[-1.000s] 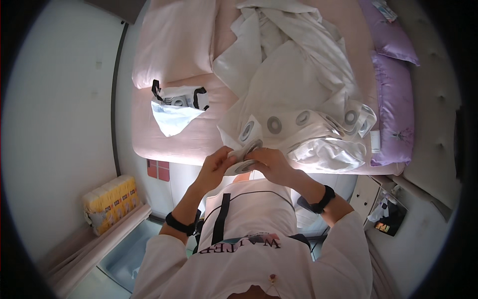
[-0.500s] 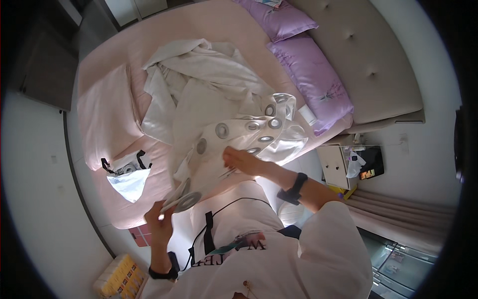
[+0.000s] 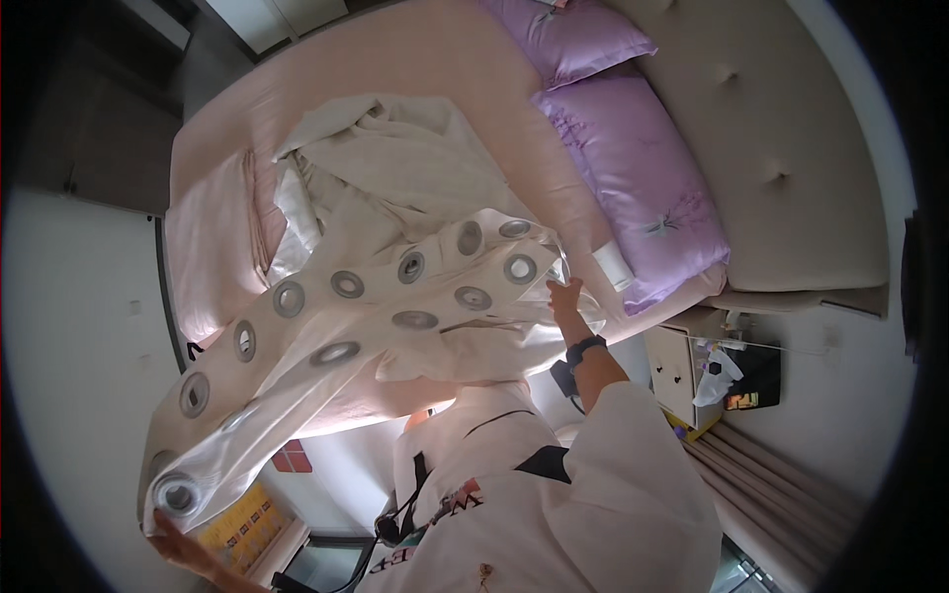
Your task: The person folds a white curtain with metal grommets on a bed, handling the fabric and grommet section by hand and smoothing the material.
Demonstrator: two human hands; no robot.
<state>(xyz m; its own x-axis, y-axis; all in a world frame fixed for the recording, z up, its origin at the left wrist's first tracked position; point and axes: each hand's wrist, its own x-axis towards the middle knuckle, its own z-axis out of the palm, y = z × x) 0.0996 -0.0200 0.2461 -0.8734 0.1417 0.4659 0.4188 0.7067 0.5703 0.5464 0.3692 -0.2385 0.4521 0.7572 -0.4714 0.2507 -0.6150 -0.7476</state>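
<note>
A cream curtain (image 3: pixel 395 242) with a row of grey ring eyelets stretches between my hands. Its far part lies bunched on the pink bed. My left hand (image 3: pixel 178 546), at the lower left, is closed on the curtain's end beside an eyelet (image 3: pixel 178 492). At the bed's near right, my right hand (image 3: pixel 563 295) grips the eyelet edge near the other end; the fingers are partly hidden by fabric. The eyelet band sags in a fold between the hands, showing rings on both sides.
Purple pillows (image 3: pixel 643 188) lie by the padded headboard (image 3: pixel 781 148), with a small white box (image 3: pixel 613 267) beside one. Folded pink bedding (image 3: pixel 213 247) lies at the bed's left. A bedside cabinet (image 3: pixel 670 371) stands right, and a yellow pack (image 3: pixel 242 524) at lower left.
My left hand has moved down and outward to the left, and my right hand right and slightly up. The eyelet band is now spread wide between them, covering the white bag on the bed.
</note>
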